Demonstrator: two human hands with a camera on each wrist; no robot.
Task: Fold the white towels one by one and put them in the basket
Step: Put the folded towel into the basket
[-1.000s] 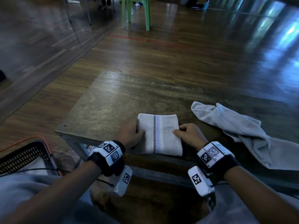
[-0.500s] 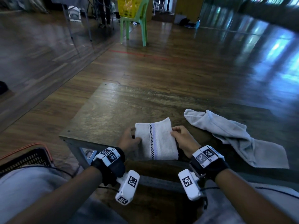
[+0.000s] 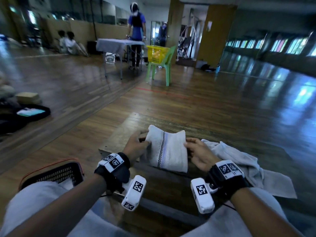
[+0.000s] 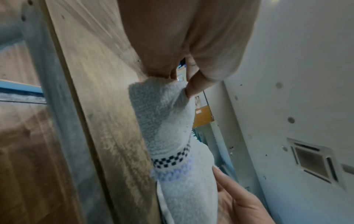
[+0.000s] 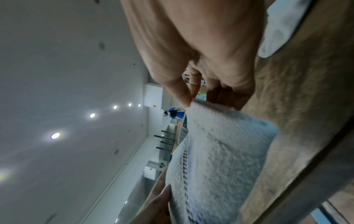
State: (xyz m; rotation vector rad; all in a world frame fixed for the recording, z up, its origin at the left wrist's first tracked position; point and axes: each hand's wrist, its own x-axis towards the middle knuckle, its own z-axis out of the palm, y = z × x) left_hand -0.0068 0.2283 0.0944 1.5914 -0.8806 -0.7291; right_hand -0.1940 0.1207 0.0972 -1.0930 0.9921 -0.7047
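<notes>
A folded white towel [image 3: 166, 150] with a checked band hangs lifted above the low wooden table [image 3: 119, 137], held at both sides. My left hand [image 3: 136, 145] pinches its left edge and my right hand [image 3: 196, 151] pinches its right edge. The left wrist view shows the towel [image 4: 168, 130] gripped by my left hand [image 4: 172, 72]; the right wrist view shows the towel [image 5: 220, 151] pinched by my right hand [image 5: 193, 94]. A second, crumpled white towel [image 3: 239, 161] lies on the table to the right. The black mesh basket [image 3: 56, 173] with an orange rim sits on the floor at lower left.
Wooden floor surrounds the table. A green chair [image 3: 162, 65] bearing a yellow basket [image 3: 156, 53] stands further back, near a covered table [image 3: 119, 44] where a person [image 3: 136, 31] stands. Dark bags [image 3: 25, 115] lie on the floor at left.
Both hands have lifted the folded towel off the table, its far edge now raised. The head view has tilted up to show the room.
</notes>
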